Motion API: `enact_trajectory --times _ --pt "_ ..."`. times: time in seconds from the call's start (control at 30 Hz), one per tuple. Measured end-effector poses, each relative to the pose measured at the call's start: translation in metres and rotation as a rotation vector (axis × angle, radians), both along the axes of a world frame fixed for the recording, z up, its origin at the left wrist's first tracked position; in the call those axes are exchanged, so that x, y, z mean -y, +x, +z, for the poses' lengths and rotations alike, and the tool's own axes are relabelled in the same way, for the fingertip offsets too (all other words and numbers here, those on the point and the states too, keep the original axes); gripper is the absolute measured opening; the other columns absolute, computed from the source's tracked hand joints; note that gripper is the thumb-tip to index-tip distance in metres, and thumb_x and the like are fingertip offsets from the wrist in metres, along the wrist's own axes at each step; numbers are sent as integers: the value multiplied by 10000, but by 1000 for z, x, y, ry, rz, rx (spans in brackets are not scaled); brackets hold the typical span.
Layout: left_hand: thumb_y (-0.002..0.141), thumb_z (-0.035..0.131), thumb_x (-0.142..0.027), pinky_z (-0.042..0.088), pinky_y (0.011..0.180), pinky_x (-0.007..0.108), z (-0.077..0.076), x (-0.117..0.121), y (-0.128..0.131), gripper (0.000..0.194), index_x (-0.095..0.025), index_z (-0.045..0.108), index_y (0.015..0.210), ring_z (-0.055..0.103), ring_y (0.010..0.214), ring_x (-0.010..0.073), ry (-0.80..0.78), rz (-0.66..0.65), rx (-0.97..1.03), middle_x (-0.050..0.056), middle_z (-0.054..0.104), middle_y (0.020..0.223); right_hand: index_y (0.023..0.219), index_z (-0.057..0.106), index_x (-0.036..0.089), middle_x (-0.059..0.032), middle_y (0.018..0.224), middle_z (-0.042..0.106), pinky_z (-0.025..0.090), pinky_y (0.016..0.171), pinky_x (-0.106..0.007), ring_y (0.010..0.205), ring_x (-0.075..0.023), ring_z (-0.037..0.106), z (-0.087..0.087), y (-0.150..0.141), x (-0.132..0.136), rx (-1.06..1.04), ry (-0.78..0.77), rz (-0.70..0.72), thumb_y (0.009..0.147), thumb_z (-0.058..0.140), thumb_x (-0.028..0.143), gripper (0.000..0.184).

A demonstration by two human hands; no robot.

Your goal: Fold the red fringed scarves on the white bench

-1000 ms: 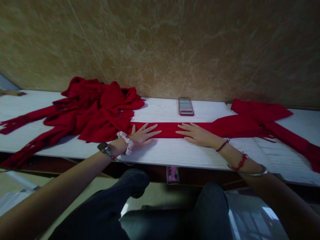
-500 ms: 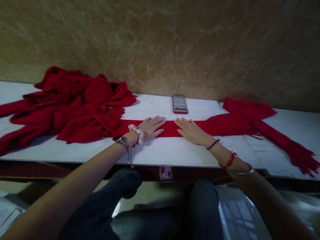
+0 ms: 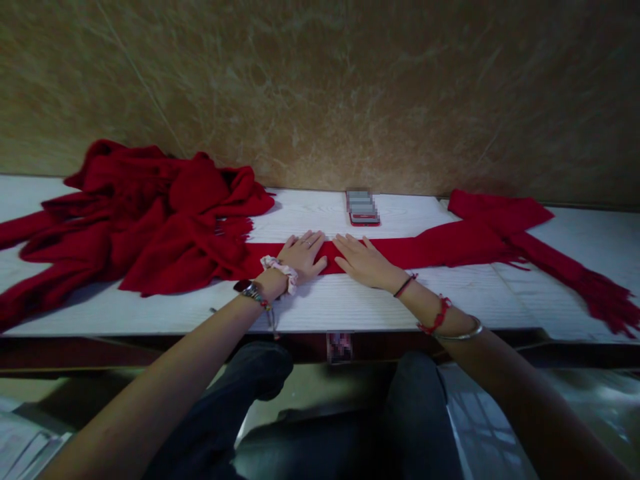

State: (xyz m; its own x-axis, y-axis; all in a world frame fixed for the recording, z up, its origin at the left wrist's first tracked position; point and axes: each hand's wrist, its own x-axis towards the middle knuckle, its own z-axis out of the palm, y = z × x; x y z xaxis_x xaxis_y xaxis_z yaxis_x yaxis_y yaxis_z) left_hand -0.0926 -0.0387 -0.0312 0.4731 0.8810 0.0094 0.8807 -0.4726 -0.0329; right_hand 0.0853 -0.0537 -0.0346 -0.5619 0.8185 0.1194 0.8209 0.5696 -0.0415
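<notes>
The left hand [image 3: 303,257] and right hand [image 3: 366,265] lie flat, fingers extended and grasping nothing, on a red scarf [image 3: 415,251] stretched along the white bench [image 3: 330,307]. Sliding palms inward could ruck it; tugging might drag the crumpled red pile [image 3: 165,243] it meets. A phone [image 3: 363,209] lies beyond.

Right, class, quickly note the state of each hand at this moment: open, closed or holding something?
Left hand: open, lying on the flat red cloth, gripping nothing.
Right hand: open, lying on the same cloth, gripping nothing.
</notes>
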Motion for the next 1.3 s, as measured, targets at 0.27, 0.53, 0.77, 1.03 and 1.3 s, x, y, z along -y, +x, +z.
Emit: enact_trajectory --times 0.27,0.53,0.77,1.03,1.3 --pt "880 261 -434 223 1067 443 -4 -3 -3 605 -126 245 1400 217 1339 211 -1 -26 6 39 237 1462 1367 316 73 -140 1437 304 279 1027 -511 1311 -273 286 -6 67 -6 65 -3 -164 898 229 316 536" --pt "886 268 -430 223 1063 435 -1 -2 -1 591 -127 260 1393 222 1337 209 -15 -25 14 44 244 1459 1352 326 25 -192 1433 287 258 1038 -500 1321 -291 257 3 51 -3 56 54 -188 895 236 310 546" --pt "886 266 -432 211 1067 433 -2 -2 -3 586 -129 273 1387 221 1338 210 -19 -26 36 57 242 1459 1381 304 88 -134 1455 263 224 1062 -483 1338 -252 223 3 6 8 8 -35 -31 904 230 328 539" --pt "889 251 -349 214 1067 418 -1 -3 -1 552 -122 258 1391 232 1334 202 -21 -25 79 69 271 1449 1364 330 64 -174 1435 293 265 1043 -480 1326 -266 252 -2 59 -5 -22 -70 -205 891 258 321 544" --pt "866 235 -224 212 1075 382 1 -1 -1 560 -53 216 1399 242 1331 192 20 72 79 116 296 1433 1376 313 93 -126 1458 261 227 1056 -498 1337 -259 223 2 -2 5 -50 -20 -66 908 243 333 530"
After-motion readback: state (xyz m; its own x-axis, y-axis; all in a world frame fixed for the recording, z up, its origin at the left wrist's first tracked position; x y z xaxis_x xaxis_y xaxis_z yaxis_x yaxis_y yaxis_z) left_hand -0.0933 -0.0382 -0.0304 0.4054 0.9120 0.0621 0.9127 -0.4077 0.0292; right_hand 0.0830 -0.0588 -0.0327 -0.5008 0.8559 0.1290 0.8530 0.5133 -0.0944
